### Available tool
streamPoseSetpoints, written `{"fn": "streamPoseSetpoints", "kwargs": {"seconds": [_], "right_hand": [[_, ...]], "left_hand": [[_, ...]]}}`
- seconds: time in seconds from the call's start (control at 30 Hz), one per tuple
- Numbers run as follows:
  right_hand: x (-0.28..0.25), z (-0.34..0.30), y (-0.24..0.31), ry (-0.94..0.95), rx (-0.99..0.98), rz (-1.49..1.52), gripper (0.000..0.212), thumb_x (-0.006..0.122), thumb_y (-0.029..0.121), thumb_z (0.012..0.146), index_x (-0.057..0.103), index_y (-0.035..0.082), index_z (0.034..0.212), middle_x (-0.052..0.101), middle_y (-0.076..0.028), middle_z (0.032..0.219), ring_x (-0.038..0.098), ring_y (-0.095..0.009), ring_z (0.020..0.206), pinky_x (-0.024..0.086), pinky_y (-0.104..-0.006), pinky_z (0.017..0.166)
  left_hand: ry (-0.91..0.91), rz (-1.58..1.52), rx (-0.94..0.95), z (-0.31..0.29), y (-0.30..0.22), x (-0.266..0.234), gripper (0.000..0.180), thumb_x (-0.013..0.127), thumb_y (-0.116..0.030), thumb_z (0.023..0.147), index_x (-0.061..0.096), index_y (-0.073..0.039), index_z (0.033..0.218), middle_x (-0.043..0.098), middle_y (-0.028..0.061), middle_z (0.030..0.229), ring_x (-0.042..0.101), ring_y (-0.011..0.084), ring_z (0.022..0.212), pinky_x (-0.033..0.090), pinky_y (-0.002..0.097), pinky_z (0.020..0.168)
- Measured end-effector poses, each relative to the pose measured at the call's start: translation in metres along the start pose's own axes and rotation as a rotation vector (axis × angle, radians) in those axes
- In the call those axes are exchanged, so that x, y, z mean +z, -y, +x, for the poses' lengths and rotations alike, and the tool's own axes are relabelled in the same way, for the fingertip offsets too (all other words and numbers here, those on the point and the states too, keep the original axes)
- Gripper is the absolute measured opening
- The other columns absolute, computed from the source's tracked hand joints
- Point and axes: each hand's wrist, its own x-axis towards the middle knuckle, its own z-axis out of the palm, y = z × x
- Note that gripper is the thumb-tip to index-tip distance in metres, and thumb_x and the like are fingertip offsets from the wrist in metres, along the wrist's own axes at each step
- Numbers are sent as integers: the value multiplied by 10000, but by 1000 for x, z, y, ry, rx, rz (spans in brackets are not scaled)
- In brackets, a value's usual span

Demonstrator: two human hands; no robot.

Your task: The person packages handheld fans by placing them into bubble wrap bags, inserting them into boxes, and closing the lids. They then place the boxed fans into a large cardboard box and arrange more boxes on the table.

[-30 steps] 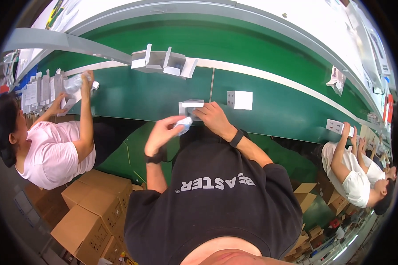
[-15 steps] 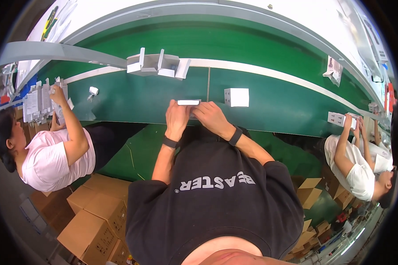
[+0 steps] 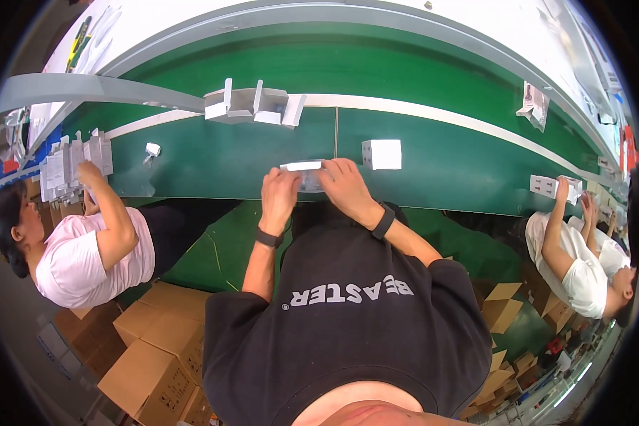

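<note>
A small white carton (image 3: 310, 184) stands at the near edge of the green bench in front of me, its white flap (image 3: 304, 166) along the far side. Greyish, partly see-through material shows in it, too unclear to name. My left hand (image 3: 280, 195) grips the carton's left side with bent fingers. On the opposite side my right hand (image 3: 346, 186) holds the right edge, fingertips at the top corner. To the right sits a closed white box (image 3: 382, 154). Farther off, open white cartons (image 3: 252, 105) with raised flaps stand near the white strip.
At left, a co-worker (image 3: 92, 234) handles a row of upright cartons (image 3: 67, 167). Another co-worker (image 3: 568, 263) at right holds a white box (image 3: 547, 186). A small white item (image 3: 151, 150) lies on the bench (image 3: 213, 163). Brown cardboard boxes (image 3: 145, 376) stand behind me at left.
My hands have moved slightly apart, and more of the carton between them shows. The left co-worker's raised hand has come down toward the cartons.
</note>
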Motion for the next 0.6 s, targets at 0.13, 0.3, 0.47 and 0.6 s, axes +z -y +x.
{"fn": "streamPoseSetpoints", "kwargs": {"seconds": [0.13,0.3,0.47,0.6], "right_hand": [[4,2,4,189,-5,-162,249,628,106,763,625,59,1008,620,-82,1023,571,-246,1042,425,-395,914],[16,4,-2,159,-67,-148,189,626,83,782,618,75,971,603,-74,952,585,-232,993,414,-367,913],[-2,-1,-7,-16,89,344,185,617,34,813,613,45,998,583,-108,940,594,-268,954,460,-382,856],[5,-11,-11,14,434,499,253,629,37,849,604,23,1101,579,-140,981,594,-303,928,496,-388,804]], "left_hand": [[5,149,28,6,-5,16,156,680,-114,822,725,-66,964,701,63,925,594,288,838,435,405,730],[-81,-146,-45,3,2,17,162,726,-135,805,736,-97,963,698,50,862,588,255,839,431,379,730],[-79,-53,41,2,-7,14,178,740,-152,797,745,-113,970,706,43,894,594,246,846,426,381,726],[-50,35,-49,1,-6,27,150,724,-150,808,744,-128,955,703,34,912,598,241,878,411,373,717]]}}
